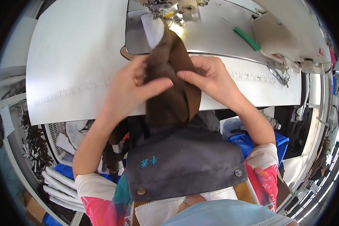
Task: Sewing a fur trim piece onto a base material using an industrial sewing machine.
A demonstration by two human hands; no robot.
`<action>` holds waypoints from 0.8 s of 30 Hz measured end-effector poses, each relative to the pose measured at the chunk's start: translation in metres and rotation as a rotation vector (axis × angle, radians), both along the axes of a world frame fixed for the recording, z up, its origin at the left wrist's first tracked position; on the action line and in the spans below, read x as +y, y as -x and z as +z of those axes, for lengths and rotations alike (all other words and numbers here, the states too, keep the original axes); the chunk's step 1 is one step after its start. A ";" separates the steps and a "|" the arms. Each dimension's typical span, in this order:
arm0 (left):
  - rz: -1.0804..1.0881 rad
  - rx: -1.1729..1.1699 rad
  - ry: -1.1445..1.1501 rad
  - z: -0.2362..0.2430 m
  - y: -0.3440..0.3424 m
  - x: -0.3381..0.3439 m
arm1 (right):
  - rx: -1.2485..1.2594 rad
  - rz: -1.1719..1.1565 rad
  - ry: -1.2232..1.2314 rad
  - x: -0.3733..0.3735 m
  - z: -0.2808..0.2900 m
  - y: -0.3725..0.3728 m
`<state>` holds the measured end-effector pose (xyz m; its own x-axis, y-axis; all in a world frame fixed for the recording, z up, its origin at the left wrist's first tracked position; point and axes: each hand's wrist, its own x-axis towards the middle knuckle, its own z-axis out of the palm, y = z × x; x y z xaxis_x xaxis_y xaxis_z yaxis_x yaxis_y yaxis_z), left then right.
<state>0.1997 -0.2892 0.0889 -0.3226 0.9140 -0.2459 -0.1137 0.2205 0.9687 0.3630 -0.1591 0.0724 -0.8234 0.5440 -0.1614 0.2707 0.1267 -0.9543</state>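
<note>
A dark brown furry fabric piece (160,98) with a smoother brown side hangs in front of me, off the near edge of the table. My left hand (130,84) has its thumb across the furry face, fingers curled at the left edge and partly blurred. With thumb and bent fingers, my right hand (211,77) pinches the smooth right edge. The narrow top of the piece reaches up to the sewing machine's needle area (169,17). Beside it there, a white curved piece (153,30) lies on the metal plate.
Green-handled tool (246,38) lies on the metal machine bed (214,30), left of the machine body (286,41). Ruler markings (79,89) run along the white table (64,56). Below are a white basket (56,139), blue bins (280,143) and stacked white pieces (62,188).
</note>
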 end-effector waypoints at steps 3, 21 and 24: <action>-0.099 -0.207 0.130 0.004 -0.017 -0.022 | 0.168 -0.084 0.186 -0.011 0.016 -0.005; 0.284 -0.444 0.140 0.039 -0.057 -0.101 | 0.145 -0.001 0.115 -0.020 0.023 -0.026; 0.177 -0.490 0.196 0.054 -0.059 -0.089 | 0.057 -0.108 0.447 0.009 0.009 0.007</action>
